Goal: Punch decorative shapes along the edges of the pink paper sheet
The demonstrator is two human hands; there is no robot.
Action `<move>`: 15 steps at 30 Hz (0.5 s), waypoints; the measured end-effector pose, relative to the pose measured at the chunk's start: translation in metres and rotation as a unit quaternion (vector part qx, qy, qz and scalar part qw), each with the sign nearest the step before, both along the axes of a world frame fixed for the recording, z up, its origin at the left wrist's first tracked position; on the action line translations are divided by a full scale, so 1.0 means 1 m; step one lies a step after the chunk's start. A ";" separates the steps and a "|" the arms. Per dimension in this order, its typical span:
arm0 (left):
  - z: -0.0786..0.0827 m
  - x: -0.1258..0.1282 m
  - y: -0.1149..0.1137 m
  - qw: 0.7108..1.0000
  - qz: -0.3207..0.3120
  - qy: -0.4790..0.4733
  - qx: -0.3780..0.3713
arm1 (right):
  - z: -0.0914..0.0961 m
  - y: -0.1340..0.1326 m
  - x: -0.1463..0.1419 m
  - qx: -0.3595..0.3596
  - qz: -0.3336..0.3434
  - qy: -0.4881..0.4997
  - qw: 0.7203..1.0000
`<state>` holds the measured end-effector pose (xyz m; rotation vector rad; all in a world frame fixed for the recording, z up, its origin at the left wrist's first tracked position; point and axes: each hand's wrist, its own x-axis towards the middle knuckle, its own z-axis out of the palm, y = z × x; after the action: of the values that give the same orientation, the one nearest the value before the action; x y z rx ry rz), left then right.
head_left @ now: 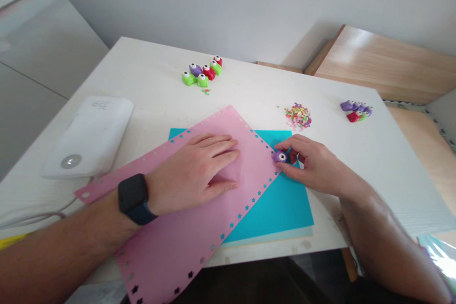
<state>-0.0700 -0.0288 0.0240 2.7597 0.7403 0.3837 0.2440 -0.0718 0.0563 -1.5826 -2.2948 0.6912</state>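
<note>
My left hand (204, 168) lies flat on a pink sheet of paper (192, 228), its fingers stretched toward the right. Small star-shaped and other cut-outs run along the sheet's edges. At the sheet's right corner, my right hand (308, 161) grips a purple craft punch (281, 156) with a white button and a dark star mark. The thumb and fingers hold it from both sides, and its front meets the pink corner. Beneath lies a blue sheet (274, 211), partly covered by the pink one, with paler paper under it.
Several green, red and purple punches (208, 72) stand at the back of the white table (153, 76). A heap of coloured paper bits (298, 116) lies behind my right hand. More punches (356, 109) sit at the right. A white device (92, 135) with a cable is at the left.
</note>
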 end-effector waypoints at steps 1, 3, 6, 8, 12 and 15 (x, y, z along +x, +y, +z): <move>0.000 0.000 0.000 1.000 0.000 0.000 0.000 | 0.000 0.000 0.000 -0.001 0.000 0.000 1.000; 0.000 0.000 0.000 1.000 0.000 0.002 0.002 | 0.000 0.000 0.000 0.000 0.000 -0.001 1.000; 0.000 0.000 0.000 1.000 -0.001 0.001 0.002 | 0.000 0.000 0.000 0.003 0.003 0.000 1.000; 0.000 0.000 0.001 1.000 -0.003 -0.002 0.000 | 0.000 0.000 0.000 0.003 0.003 0.000 1.000; -0.001 0.001 0.001 1.000 -0.004 -0.002 0.001 | 0.000 -0.001 0.000 -0.001 -0.001 -0.002 1.000; -0.001 0.000 0.001 1.000 -0.005 0.003 0.000 | 0.000 -0.001 -0.001 -0.002 -0.003 -0.002 1.000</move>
<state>-0.0696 -0.0283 0.0234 2.7640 0.7282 0.3747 0.2433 -0.0723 0.0568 -1.5928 -2.2925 0.6923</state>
